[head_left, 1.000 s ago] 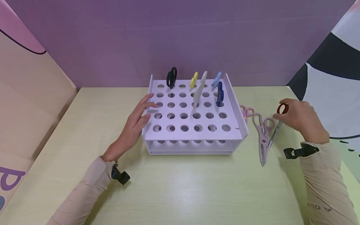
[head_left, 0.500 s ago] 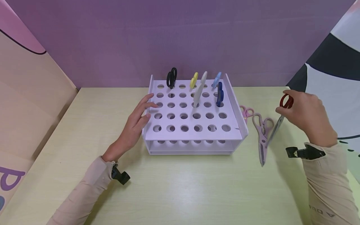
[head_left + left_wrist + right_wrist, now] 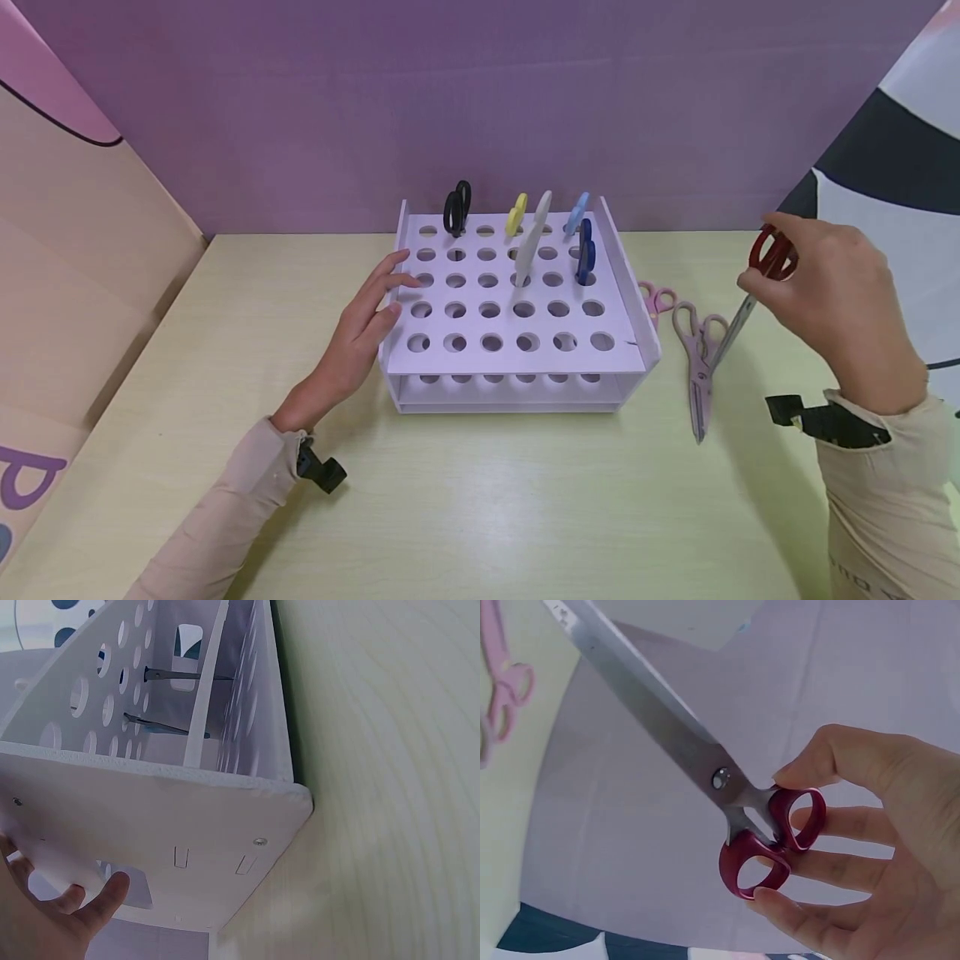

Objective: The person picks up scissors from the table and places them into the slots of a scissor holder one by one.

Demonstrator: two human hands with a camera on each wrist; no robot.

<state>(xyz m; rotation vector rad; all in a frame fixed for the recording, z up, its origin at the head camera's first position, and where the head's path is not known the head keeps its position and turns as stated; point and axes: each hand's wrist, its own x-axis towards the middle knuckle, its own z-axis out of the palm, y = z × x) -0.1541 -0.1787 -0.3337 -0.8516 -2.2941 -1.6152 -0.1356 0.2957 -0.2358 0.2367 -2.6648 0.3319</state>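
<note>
My right hand pinches the dark red handles of a pair of scissors between thumb and fingers. The scissors' blades are closed and point down and left, their tip end overlapping the pink-purple scissors on the table in the head view. On the left, my other hand rests with relaxed fingers on the side panel of a white rack with rows of round holes. Black scissors, yellow scissors, a white-handled piece, light blue scissors and dark blue scissors stand in its holes.
Smaller pink scissors lie against the rack's right side, partly hidden by it. All this is on a pale wooden table. A purple panel rises behind, with printed panels at both sides.
My right hand has lifted the red-handled scissors up and to the right, tilting them handle-high. My left hand and the rack have stayed put.
</note>
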